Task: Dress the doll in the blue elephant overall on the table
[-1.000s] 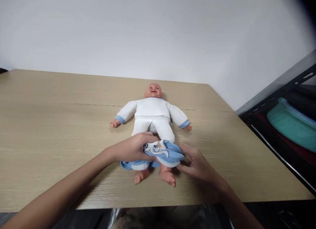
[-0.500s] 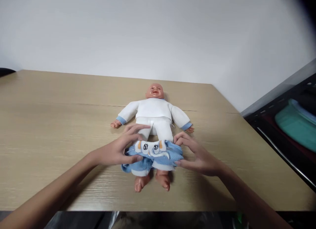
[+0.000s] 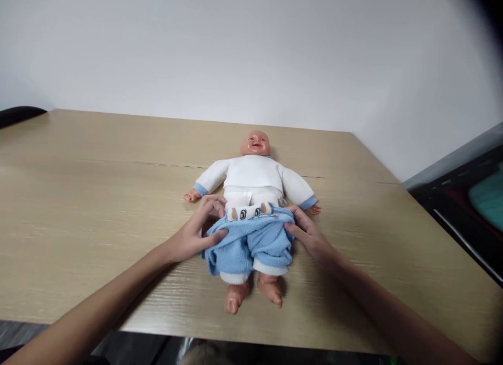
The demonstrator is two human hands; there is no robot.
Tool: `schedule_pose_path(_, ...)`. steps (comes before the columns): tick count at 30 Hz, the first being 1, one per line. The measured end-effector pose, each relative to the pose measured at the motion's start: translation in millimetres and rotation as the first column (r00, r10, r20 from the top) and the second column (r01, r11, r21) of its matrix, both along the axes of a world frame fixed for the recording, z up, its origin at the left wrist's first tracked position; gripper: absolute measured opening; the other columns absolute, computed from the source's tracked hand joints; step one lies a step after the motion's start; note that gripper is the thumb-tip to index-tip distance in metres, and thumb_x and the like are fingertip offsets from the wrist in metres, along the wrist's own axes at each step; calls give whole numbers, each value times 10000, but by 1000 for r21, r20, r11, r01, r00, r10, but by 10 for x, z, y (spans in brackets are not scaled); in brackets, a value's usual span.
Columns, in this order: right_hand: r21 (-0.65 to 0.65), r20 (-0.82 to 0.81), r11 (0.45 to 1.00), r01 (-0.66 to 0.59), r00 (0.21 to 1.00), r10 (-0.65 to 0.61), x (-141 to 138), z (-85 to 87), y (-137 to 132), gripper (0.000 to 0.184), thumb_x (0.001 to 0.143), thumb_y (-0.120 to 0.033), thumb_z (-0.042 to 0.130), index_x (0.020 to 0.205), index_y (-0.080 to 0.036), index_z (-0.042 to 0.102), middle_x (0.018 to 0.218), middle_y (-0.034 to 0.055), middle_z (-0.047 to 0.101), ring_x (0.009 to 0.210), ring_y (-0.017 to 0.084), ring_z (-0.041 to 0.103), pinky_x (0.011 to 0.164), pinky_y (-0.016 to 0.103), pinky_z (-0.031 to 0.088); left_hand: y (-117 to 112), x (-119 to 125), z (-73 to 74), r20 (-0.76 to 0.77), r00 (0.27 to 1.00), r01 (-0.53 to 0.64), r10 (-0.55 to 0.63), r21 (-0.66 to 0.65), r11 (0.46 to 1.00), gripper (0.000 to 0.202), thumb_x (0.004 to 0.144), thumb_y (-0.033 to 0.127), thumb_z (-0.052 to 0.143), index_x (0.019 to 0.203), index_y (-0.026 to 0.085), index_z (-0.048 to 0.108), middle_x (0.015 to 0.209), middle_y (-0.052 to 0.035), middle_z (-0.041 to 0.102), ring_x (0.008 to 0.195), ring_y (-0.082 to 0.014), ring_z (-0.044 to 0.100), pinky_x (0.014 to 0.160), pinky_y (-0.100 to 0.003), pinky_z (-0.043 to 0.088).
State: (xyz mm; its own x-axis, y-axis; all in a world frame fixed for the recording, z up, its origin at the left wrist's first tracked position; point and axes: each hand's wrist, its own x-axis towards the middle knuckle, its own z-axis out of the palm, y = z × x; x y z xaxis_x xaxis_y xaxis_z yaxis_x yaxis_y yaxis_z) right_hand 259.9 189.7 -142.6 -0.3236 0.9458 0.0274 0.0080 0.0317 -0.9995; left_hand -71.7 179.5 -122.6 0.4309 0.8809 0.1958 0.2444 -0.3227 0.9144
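Note:
A baby doll lies on its back, its head toward the wall and its feet toward me. It wears a white top with blue cuffs. Fuzzy blue pants with white hems are around its legs, reaching its upper thighs, and a white patch with printed eyes shows at their folded upper edge. My left hand pinches the left side of the waistband, thumb in front and fingers behind. On the opposite side, my right hand grips the waistband between thumb and fingers. Some fingertips are hidden by the cloth.
The doll lies on a light wooden table that meets a white wall. To the right stands a black rack with a teal item in it. A dark rounded object shows at the far left edge.
Both hands have drawn the blue pants up the doll's legs, from around the shins and knees to the upper thighs. The view has shifted slightly, moving the doll rightward in frame.

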Motion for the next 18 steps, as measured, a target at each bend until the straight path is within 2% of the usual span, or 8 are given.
schedule_pose_path(3,-101,-96,994,40,994,-50,-63,-26,-68,308,948,-529,781,1127,-292,698,1065,13,713,1026,239,661,965,388,549,25,6,-51,60,998,10,-7,-53,999,237,1046,457,661,1098,239,583,1333,-88,538,1318,-255,541,1136,-399,483)
schedule_pose_path(6,-169,-185,984,59,979,-90,-126,-47,-89,308,935,-520,797,1124,-297,698,1076,2,736,1039,231,681,992,387,548,52,66,-90,149,986,-53,74,-144,988,274,1074,509,618,1115,241,580,1208,-60,607,1181,-219,598,1073,-360,498)
schedule_pose_path(10,-171,-214,982,85,969,-122,-157,-73,-32,331,909,-535,819,1084,-284,691,1027,-5,742,1021,225,690,982,369,546,71,132,-106,195,959,-149,205,-269,952,399,1037,605,660,1134,231,563,1028,-11,618,963,-165,603,890,-293,523)
schedule_pose_path(15,-167,-194,982,88,973,-120,-135,-124,46,388,888,-576,825,1104,-283,691,1065,4,758,1043,237,706,1035,402,544,77,182,-84,215,946,-140,243,-404,904,536,963,684,724,1178,249,494,813,46,623,696,-127,554,614,-231,454)
schedule_pose_path(18,-155,-179,984,90,977,-117,-113,-152,74,399,876,-596,824,1086,-285,688,1037,4,740,1028,239,691,1026,404,545,89,204,-76,217,939,-164,267,-401,901,547,951,687,736,1184,258,490,738,74,590,622,-114,506,569,-220,407)
